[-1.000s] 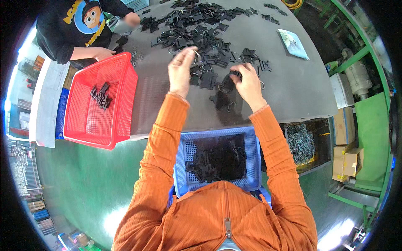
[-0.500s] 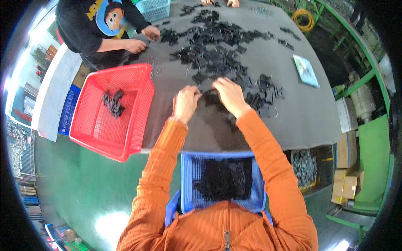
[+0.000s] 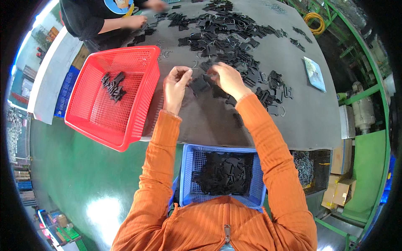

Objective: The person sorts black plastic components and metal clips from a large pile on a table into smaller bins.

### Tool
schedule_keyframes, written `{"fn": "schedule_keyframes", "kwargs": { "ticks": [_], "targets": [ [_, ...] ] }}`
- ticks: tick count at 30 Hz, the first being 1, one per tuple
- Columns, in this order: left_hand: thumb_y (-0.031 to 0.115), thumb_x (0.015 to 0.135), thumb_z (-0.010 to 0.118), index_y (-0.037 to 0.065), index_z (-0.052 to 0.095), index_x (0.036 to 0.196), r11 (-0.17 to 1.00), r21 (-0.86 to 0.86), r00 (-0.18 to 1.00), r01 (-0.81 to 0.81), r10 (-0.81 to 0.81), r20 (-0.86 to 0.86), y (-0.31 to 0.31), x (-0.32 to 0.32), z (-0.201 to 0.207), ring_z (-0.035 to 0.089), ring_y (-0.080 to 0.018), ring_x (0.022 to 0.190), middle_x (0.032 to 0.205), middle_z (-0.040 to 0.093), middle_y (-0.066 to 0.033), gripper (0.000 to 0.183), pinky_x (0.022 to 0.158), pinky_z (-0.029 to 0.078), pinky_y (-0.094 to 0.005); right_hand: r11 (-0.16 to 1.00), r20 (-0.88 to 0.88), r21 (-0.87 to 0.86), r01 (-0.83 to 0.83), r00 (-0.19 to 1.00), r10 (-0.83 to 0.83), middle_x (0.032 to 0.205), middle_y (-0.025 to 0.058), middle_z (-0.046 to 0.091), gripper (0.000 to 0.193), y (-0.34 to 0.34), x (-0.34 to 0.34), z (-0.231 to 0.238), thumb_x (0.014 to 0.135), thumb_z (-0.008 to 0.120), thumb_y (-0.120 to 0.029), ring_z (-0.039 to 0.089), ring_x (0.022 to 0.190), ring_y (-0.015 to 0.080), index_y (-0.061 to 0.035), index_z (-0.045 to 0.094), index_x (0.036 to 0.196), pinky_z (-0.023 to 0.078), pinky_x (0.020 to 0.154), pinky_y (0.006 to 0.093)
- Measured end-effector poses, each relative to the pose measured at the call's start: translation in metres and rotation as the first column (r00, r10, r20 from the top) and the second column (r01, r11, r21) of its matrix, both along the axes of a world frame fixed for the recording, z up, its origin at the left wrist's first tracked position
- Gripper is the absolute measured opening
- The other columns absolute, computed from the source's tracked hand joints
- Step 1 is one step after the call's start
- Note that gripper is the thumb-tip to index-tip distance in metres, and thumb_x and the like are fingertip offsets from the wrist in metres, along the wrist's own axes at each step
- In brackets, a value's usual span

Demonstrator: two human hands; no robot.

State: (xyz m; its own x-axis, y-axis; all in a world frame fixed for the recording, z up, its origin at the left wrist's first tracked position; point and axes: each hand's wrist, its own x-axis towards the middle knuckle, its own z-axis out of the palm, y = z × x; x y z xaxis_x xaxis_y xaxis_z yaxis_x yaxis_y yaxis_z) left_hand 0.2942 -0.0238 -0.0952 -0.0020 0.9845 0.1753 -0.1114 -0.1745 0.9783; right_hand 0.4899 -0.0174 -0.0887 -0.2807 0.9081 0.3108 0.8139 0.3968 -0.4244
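Observation:
On the grey table, my left hand [image 3: 176, 85] pinches a thin bent metal wire hook [image 3: 195, 64] between thumb and forefinger. To its right, my right hand [image 3: 229, 80] has its fingers curled around a flat black plastic piece [image 3: 206, 65], slightly blurred at the tips. Another black plastic piece [image 3: 200, 85] lies on the table between the two hands. Beyond and beside my right hand spreads a loose pile of black plastic pieces [image 3: 240, 56], with wire hooks among them.
A red basket [image 3: 140, 100] with a few black pieces stands left. Against the table's near edge, a blue basket [image 3: 186, 190] holds many black pieces. A co-worker's hand [image 3: 135, 21] is at the far left. A pale plastic packet [image 3: 315, 74] lies right.
My hands have moved apart; the left went left and the wire hook now shows at its fingertips. The view has shifted, bringing the baskets and the pile slightly higher.

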Motion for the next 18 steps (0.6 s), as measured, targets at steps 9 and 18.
{"fn": "schedule_keyframes", "kwargs": {
  "ticks": [9, 18],
  "targets": [
    [0.011, 0.082, 0.067, 0.006, 0.063, 0.101, 0.965, 0.202, 0.861, -0.166, 0.241, -0.448, -0.004, -0.019, -0.035, 0.06, -0.015, 0.09, 0.099, 0.061, -0.0044, 0.02, 0.073, 0.048, -0.0256, 0.989, 0.322, -0.111, -0.097, 0.938, 0.128, 0.1, 0.009, 0.056, 0.016, 0.037, -0.012, -0.011, 0.076, 0.065, -0.016, 0.054, 0.102, 0.0291, -0.0127, 0.065, 0.092, 0.045, 0.08, 0.0444],
    [0.008, 0.075, 0.07, 0.005, 0.059, 0.109, 0.881, 0.469, 0.89, 0.061, 0.165, -0.425, -0.022, 0.029, 0.005, 0.056, -0.0299, 0.101, 0.108, 0.06, -0.0125, 0.035, 0.087, 0.045, -0.0379, 0.872, -0.198, -0.473, -0.128, 0.98, 0.036, 0.09, 0.0106, 0.061, 0.021, 0.013, 0.019, 0.056, 0.089, 0.057, -0.018, 0.056, 0.083, 0.0195, 0.0004, 0.058, 0.099, 0.045, 0.075, 0.0332]
  ]
}}
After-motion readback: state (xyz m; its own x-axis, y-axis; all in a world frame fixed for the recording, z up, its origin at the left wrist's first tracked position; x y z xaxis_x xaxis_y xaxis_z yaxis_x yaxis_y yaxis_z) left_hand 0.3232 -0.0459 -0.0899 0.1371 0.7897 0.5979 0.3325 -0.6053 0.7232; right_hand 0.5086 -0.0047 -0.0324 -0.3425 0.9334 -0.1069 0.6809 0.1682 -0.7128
